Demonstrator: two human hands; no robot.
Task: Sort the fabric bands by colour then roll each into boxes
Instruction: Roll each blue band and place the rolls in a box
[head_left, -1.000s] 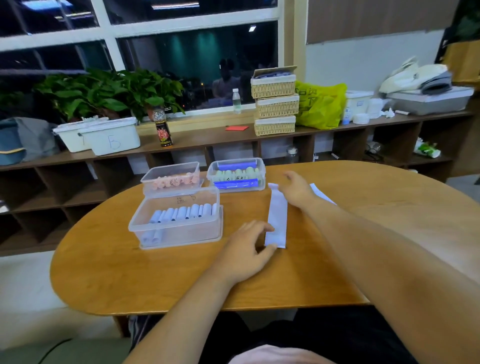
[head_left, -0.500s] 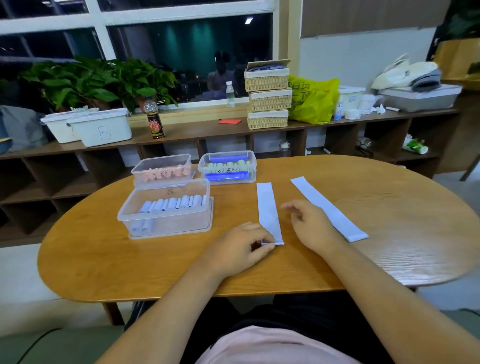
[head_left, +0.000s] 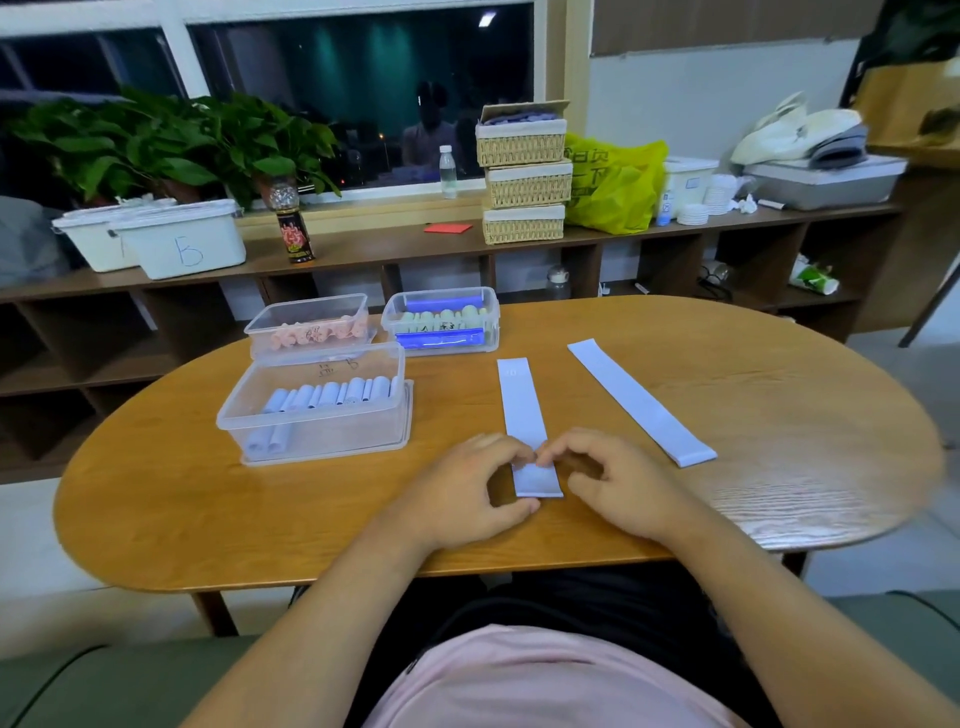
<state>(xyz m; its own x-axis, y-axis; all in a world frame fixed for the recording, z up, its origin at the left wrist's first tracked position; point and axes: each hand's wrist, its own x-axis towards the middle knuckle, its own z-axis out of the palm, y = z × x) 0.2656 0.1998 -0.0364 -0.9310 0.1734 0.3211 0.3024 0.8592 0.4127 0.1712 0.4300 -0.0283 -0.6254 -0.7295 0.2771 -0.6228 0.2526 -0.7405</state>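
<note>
Right of the clear box (head_left: 311, 415) of blue rolls, our left grip (head_left: 467, 493) and right grip (head_left: 618, 483) pinch the near end of a pale blue band (head_left: 523, 410) by the front edge of the surface (head_left: 208, 509); a second band (head_left: 640, 402) lies flat farther right.

One oval table (head_left: 779, 415) carries two flat pale blue fabric bands, the near band (head_left: 521, 410) and the far band (head_left: 639, 402), and three clear plastic boxes: the blue-roll box (head_left: 317, 447), the pink-roll box (head_left: 306, 312) and the green-roll box (head_left: 441, 343). In the blue-roll box two rolls lie apart at the front; the packed row behind cannot be counted exactly. Two hands show, the left hand (head_left: 467, 493) and the right hand (head_left: 618, 483). The shelf (head_left: 389, 244) behind holds three stacked wicker baskets (head_left: 522, 182), two white tubs (head_left: 182, 244), two bottles (head_left: 293, 223) and one yellow bag (head_left: 613, 187).
</note>
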